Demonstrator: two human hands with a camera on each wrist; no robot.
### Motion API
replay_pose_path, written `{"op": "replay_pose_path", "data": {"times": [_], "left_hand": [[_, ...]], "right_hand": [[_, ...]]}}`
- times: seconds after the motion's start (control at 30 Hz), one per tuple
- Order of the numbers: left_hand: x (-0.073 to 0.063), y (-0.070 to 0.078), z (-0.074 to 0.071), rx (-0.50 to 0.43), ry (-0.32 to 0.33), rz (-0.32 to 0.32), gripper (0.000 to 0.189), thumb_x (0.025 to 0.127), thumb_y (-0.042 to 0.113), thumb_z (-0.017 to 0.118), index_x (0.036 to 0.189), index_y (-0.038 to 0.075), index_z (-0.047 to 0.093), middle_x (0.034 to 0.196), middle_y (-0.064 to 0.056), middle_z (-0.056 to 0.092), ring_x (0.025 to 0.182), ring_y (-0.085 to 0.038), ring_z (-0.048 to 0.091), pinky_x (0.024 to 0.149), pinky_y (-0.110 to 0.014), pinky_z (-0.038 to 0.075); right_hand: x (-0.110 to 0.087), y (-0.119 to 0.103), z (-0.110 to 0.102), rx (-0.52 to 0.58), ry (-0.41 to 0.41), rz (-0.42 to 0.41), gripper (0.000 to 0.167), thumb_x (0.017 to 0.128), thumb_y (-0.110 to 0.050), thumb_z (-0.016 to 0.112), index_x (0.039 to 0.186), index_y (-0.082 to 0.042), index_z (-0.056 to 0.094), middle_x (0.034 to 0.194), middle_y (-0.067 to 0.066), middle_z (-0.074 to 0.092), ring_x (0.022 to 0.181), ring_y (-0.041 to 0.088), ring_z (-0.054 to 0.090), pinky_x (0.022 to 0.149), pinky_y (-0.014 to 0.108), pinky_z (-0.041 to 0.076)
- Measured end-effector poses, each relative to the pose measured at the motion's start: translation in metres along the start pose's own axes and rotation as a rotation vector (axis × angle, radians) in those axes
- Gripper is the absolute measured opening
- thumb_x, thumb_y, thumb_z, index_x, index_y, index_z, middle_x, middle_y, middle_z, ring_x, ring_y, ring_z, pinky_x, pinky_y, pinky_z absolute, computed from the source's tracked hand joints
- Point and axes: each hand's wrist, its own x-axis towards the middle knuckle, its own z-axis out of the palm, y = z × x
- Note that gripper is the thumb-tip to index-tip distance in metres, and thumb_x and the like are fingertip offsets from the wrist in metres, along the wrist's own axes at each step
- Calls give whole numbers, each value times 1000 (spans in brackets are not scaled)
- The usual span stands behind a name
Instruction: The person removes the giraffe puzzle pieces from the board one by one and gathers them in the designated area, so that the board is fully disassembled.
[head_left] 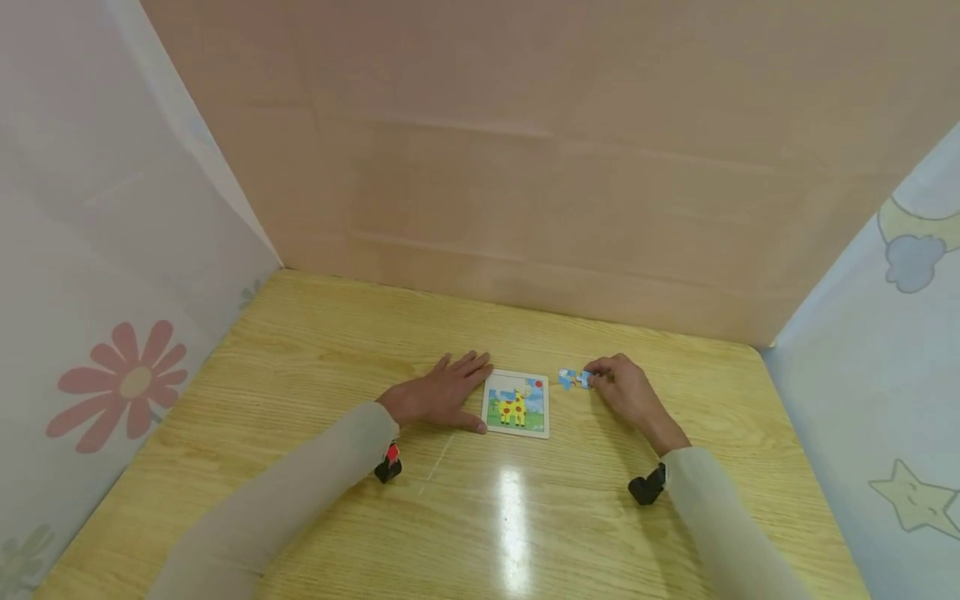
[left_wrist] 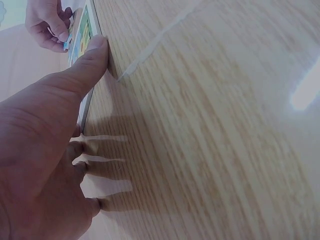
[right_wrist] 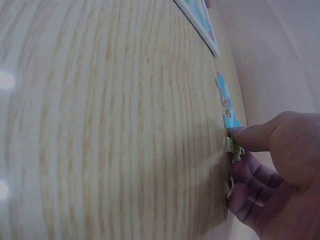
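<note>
Two hands at a giraffe puzzle

Right hand (head_left: 628,392) pinches a blue piece (head_left: 576,379); left hand (head_left: 442,393) lies flat (fingers straight), touching the puzzle board (head_left: 517,403) on the desk (head_left: 315,367).

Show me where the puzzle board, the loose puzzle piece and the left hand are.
puzzle board (head_left: 517,403), head view, on the giraffe picture.
loose puzzle piece (head_left: 567,378), head view, on its blue face.
left hand (head_left: 438,396), head view, on its back.

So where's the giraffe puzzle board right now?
In the head view the giraffe puzzle board lies on the wooden table, against the left hand, with loose blue pieces and the right hand to its right.
</note>
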Motion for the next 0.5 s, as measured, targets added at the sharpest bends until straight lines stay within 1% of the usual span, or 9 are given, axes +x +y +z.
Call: {"op": "replay_pose_path", "data": {"times": [0.23,0.4,0.5], "left_hand": [[1,-1,0,-2,4,3,105,99,64,66,173,12,13,183,-6,2,171,-30,1,136,-62,6],[0,1,-1,-12,4,7,104,100,63,66,173,11,14,183,-7,3,171,-31,1,137,-61,6],[-1,3,-3,-17,7,11,103,100,62,66,173,10,15,183,-8,5,171,-32,2,137,-61,6]], "right_hand": [[-2,-1,1,8,8,-3,27,106,-12,64,126,3,74,118,25,66,99,33,64,81,45,55],[-2,-4,1,24,29,-7,30,106,-12,61,131,4,70,122,27,64,93,30,62,78,39,51],[-1,-10,5,48,12,-11,32,107,-13,60,133,3,68,123,26,62,90,28,62,77,36,50]]}}
